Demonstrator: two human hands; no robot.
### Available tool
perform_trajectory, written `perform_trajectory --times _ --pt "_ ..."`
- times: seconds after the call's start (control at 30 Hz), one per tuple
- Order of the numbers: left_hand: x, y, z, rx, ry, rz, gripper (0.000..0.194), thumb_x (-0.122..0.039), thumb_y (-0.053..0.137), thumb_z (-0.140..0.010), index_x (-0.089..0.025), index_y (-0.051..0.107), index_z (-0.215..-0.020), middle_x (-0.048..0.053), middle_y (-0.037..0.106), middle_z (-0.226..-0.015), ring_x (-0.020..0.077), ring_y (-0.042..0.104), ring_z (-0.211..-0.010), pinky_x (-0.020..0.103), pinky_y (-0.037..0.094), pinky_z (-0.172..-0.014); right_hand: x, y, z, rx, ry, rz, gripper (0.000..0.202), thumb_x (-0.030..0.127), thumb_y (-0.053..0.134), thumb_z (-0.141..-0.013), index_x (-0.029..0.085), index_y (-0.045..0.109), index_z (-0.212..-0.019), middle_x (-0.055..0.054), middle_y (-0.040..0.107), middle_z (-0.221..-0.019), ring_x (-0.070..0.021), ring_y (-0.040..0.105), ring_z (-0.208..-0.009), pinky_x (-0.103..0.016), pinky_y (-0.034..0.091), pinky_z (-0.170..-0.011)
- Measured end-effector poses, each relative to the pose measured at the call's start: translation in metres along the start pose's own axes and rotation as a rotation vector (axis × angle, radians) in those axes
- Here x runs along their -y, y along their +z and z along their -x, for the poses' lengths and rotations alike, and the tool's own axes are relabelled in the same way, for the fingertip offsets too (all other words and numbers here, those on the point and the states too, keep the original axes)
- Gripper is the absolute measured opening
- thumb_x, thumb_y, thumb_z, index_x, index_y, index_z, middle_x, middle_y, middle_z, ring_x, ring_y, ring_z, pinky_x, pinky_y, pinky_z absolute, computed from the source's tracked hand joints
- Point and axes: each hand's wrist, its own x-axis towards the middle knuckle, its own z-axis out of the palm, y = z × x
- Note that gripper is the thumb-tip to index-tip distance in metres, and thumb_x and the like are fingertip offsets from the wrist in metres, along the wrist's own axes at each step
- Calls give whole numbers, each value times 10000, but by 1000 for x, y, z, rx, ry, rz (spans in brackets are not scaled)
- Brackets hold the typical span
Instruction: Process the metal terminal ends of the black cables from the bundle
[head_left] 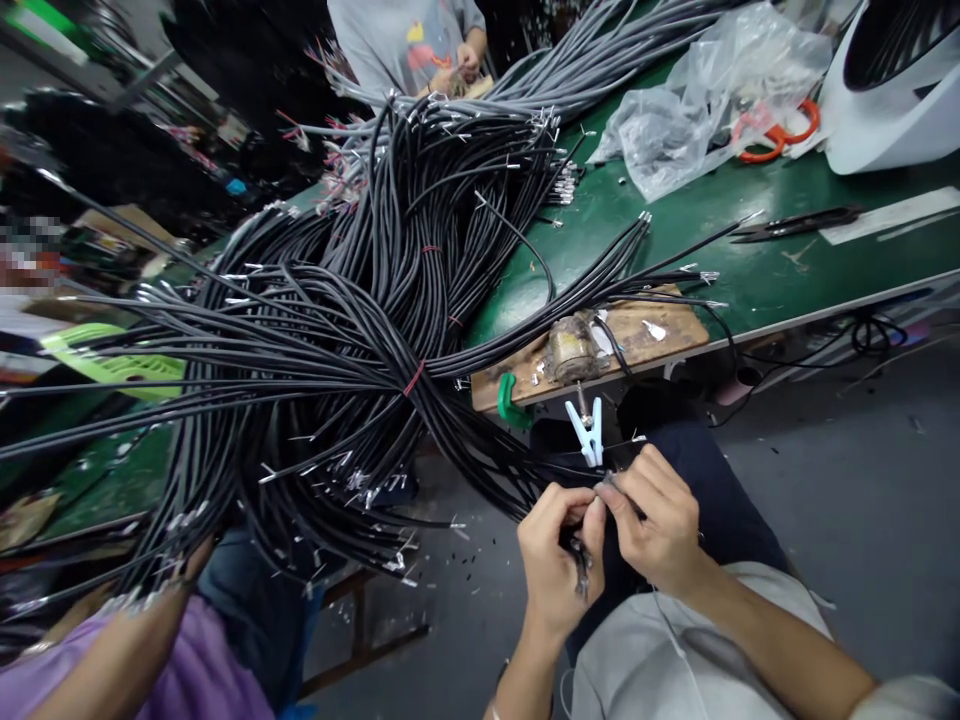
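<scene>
Black cables (487,440) run from a large bundle tied with red string down to my two hands. My left hand (562,545) is closed around several cable ends, whose stripped tips show below its fingers. Close against it, my right hand (656,515) pinches at a cable tip, its thumb and forefinger meeting the left fingertips. Just above the hands, a light blue clothespin (586,430) hangs from a metal rod at the small motor-like device (571,348). That device sits on a wooden board (652,325) at the table edge, beside a green clamp (514,400).
On the green table (720,280) are orange-handled scissors (776,135), a plastic bag (675,120), dark scissors (795,225) and a white fan-like housing (892,110). One person in purple (195,670) is at the lower left; another in grey (397,50) is across the table.
</scene>
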Motion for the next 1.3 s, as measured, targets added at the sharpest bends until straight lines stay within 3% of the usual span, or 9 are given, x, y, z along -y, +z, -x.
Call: perform_trajectory --times 0.1,0.23,0.37,0.5,0.63,0.77,0.87,1.07,1.3 --pt "0 0 -1 -29 -53 57 102 -202 570 -868 -165 611 -782 -14 516 -660 96 498 -536 198 368 -485 -2 8 6 -5 209 -319 170 160 542 -879 184 629 -734 -29 537 -663 -164 475 -644 -315 399 -593" --pt "2 -8 -7 40 -79 179 223 -256 536 -902 -161 616 -717 -9 508 -635 94 484 -521 204 344 -471 -11 9 9 159 466 -769 238 280 537 -915 177 681 -755 -25 542 -706 -145 526 -648 -279 425 -574" --pt "-2 -17 -12 185 -110 230 349 -274 480 -934 -153 567 -619 -9 479 -588 85 449 -493 210 329 -473 -22 -4 2 275 317 -684 124 234 587 -889 185 700 -878 -50 608 -799 -159 556 -735 -287 446 -656" --pt "-6 -20 -16 290 -141 280 404 -283 465 -942 -151 519 -564 -25 413 -538 74 407 -462 208 309 -461 -24 -7 -2 225 176 -640 42 198 664 -829 188 685 -864 -42 610 -791 -164 535 -754 -311 433 -721" --pt "2 -15 -16 318 -94 467 308 -314 534 -907 -153 565 -645 -31 437 -595 56 401 -436 200 301 -438 -12 9 5 120 527 -1120 122 295 694 -807 197 650 -751 1 511 -705 -130 485 -650 -257 403 -582" --pt "12 -10 -16 221 0 470 229 -317 648 -833 -160 592 -675 -11 504 -632 97 481 -537 221 355 -512 -9 13 3 200 889 -1409 215 352 787 -696 177 663 -706 19 491 -670 -93 454 -572 -229 391 -548" --pt "12 -10 -18 156 59 331 142 -242 679 -812 -166 634 -701 0 556 -649 117 510 -604 232 375 -568 -18 0 -10 312 915 -1249 226 322 825 -632 144 688 -657 4 531 -661 -102 488 -613 -230 387 -578" --pt "4 -10 -20 76 131 170 56 -141 690 -790 -173 662 -753 -5 594 -671 116 540 -615 225 396 -588 -30 -29 -34 625 790 -838 263 348 767 -691 120 649 -640 25 506 -563 -85 434 -521 -229 343 -509" --pt "4 -9 -17 106 46 166 123 -187 657 -821 -158 631 -704 -10 548 -632 106 501 -569 220 358 -539 -22 -31 -18 208 385 -447 111 249 596 -863 165 663 -892 -54 614 -841 -163 581 -780 -279 462 -669"
